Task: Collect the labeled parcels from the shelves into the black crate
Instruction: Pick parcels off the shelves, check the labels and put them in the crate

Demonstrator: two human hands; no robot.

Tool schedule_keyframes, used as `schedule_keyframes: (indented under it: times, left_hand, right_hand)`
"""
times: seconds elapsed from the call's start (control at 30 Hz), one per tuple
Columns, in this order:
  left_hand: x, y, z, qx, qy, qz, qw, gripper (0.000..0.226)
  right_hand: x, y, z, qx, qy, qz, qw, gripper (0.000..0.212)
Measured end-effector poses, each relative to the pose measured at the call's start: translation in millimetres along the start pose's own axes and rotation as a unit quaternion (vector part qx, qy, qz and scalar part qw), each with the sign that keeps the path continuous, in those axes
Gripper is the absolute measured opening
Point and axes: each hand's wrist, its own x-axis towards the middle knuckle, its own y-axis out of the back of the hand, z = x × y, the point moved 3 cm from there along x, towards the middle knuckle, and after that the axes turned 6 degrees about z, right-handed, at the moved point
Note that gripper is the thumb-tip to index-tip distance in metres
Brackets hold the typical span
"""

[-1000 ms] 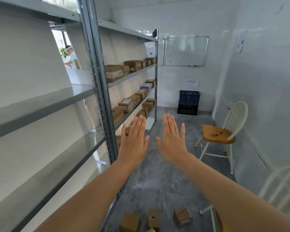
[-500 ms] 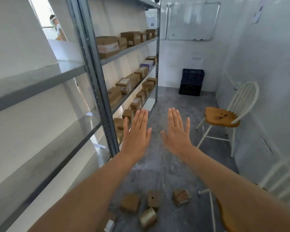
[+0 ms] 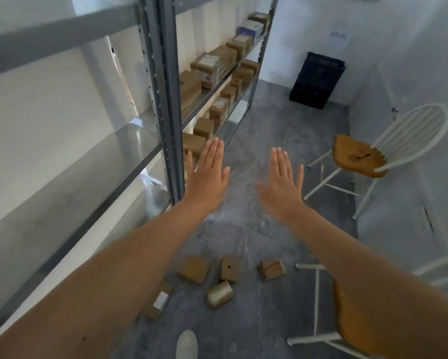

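White walls (image 3: 412,60), grey floor (image 3: 269,141), white chair (image 3: 388,151).

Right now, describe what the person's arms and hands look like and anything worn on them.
The left forearm and right forearm are bare as far up as the view shows: no sleeves. The left hand and right hand wear no gloves; no rings, watch or bands show. A small dark spot marks the left forearm.

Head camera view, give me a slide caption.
Left hand and right hand open beside stocked shelves; loose boxes on floor, black crate by far wall.
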Motion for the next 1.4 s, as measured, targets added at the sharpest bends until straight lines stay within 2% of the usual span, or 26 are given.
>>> schedule_keyframes:
  times: [0.1, 0.23, 0.33, 0.47, 0.63, 0.9, 1.1, 1.2, 1.4]
  left_hand:
    - [-3.4, -29.6, -28.2, -0.001, 0.02, -0.017, 1.0, 0.06]
    - [-31.6, -73.6, -58.3, -0.014, 0.098, -0.05, 0.994, 0.059]
    - [-60.6, -110.6, -72.6, -0.012, 0.115, -0.091, 0.989, 0.06]
    - [-101.3, -170.4, -84.2, -0.001, 0.148, -0.129, 0.98, 0.059]
    - [-166.0, -256.8, -85.2, 0.001, 0.237, -0.183, 0.954, 0.057]
    - [-254.4, -392.0, -83.4, -0.017, 0.36, -0.177, 0.916, 0.055]
    - [-319.1, -488.9, -105.8, -0.05, 0.442, -0.218, 0.868, 0.055]
    - [-349.8, -535.8, -127.8, -0.054, 0.445, -0.273, 0.851, 0.06]
    - [-396.6, -630.4, -168.9, -0.136, 0.529, -0.252, 0.799, 0.048]
  right_hand:
    - [10.7, -31.9, -3.9, -0.006, -0.008, -0.026, 1.0, 0.083]
    - [14.0, -81.1, -1.9, -0.011, 0.004, -0.078, 0.997, 0.083]
    - [15.2, -121.2, 6.0, -0.012, 0.005, -0.123, 0.992, 0.082]
    - [14.2, -188.2, 28.4, -0.028, 0.035, -0.177, 0.983, 0.082]
    - [-1.1, -280.3, 78.5, -0.059, 0.063, -0.252, 0.964, 0.08]
    - [-41.7, -420.1, 154.2, -0.12, 0.122, -0.343, 0.923, 0.079]
    - [-85.6, -529.0, 186.1, -0.099, 0.1, -0.403, 0.904, 0.077]
    - [-107.1, -587.2, 195.6, -0.099, 0.09, -0.431, 0.892, 0.075]
    - [-143.2, -708.2, 214.8, -0.054, 0.003, -0.482, 0.874, 0.071]
